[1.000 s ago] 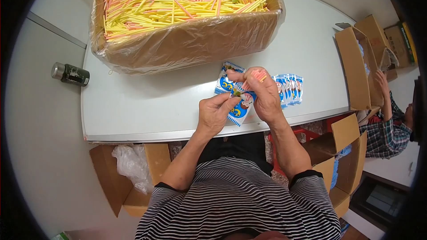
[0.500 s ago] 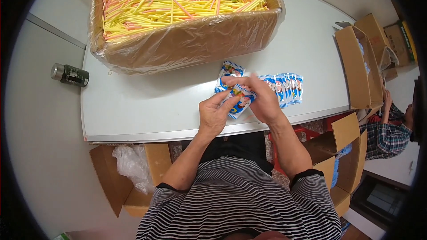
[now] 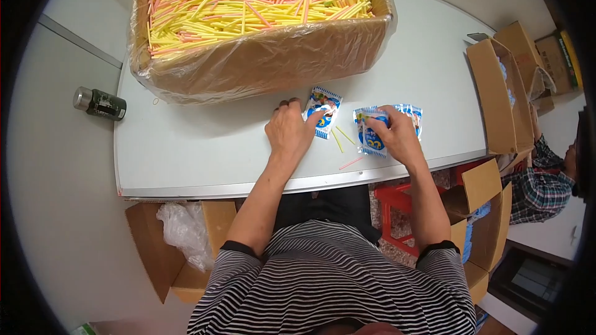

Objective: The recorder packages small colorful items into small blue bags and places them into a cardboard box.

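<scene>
My right hand (image 3: 400, 139) is closed on a small white-and-blue printed packet (image 3: 373, 142), gripping it by its right side. That packet lies over the left end of a row of overlapping packets of the same kind (image 3: 415, 113). My left hand (image 3: 289, 129) rests on the white table with its fingers and thumb apart. Its thumb touches the left side of another packet (image 3: 325, 100), which lies at a slant. Between the hands are two thin yellow-green sticks (image 3: 338, 141) and, nearer the edge, a pink stick (image 3: 352, 163).
A large plastic-lined carton (image 3: 261, 62) full of yellow and pink sticks stands at the back of the table (image 3: 205, 155). Open cartons (image 3: 490, 96) stand at the right, others below the edge. A dark bottle (image 3: 102, 104) is at far left. A person in a checked shirt (image 3: 537, 192) sits right.
My hands have parted. The right hand has carried the packet right onto the row; the left hand has let go of it and moved up-left to the slanted packet. Loose sticks now show.
</scene>
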### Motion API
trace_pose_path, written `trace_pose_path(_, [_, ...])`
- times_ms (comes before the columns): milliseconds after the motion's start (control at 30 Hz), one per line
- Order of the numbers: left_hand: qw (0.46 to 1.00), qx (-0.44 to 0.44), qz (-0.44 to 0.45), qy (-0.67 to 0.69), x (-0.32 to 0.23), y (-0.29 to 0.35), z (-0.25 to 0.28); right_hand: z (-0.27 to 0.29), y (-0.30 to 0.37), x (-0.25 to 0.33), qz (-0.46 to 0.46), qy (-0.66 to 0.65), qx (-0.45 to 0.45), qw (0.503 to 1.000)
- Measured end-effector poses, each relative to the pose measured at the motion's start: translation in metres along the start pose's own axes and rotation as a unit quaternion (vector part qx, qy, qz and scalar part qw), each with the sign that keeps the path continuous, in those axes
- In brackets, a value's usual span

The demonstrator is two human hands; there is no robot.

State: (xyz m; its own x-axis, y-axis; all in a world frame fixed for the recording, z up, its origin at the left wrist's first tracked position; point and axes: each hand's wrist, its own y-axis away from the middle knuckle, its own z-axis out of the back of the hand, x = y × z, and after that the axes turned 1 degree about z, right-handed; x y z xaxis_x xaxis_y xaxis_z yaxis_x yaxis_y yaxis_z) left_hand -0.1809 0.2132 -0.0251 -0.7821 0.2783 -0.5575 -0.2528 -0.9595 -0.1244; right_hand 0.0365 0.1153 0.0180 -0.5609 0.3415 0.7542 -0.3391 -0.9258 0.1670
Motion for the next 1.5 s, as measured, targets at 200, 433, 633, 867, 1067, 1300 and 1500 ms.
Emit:
trace_pose_path(200, [0.995,0.065,0.051,0.063,0.006,-0.016,-0.017,-0.024,0.0,-0.015,0.115,0.202,-0.147,0.962])
trace_pose_path(433, [0.98,0.056,0.074,0.175,0.011,-0.013,-0.011,0.039,-0.025,0.062,0.25,0.069,-0.307,0.916])
trace_pose_path(633, [0.997,-0.022,-0.029,0.065,0.022,-0.006,-0.01,0.038,-0.1,0.184,0.438,0.095,-0.182,0.875])
trace_pose_path(867, [0.979,-0.093,-0.093,0.157,0.019,0.006,-0.001,-0.002,-0.195,0.246,0.535,0.335,-0.105,0.769])
trace_pose_path(1067, [0.94,-0.106,-0.058,0.318,0.026,0.012,0.015,-0.024,-0.181,0.288,0.428,0.554,-0.029,0.714])
trace_pose_path(1300, [0.922,-0.099,-0.063,0.369,0.018,0.015,0.03,-0.019,-0.192,0.27,0.422,0.405,-0.093,0.806])
trace_pose_path(1500, [0.909,-0.089,-0.027,0.407,0.011,0.029,0.05,0.01,-0.186,0.274,0.422,0.19,-0.089,0.882])
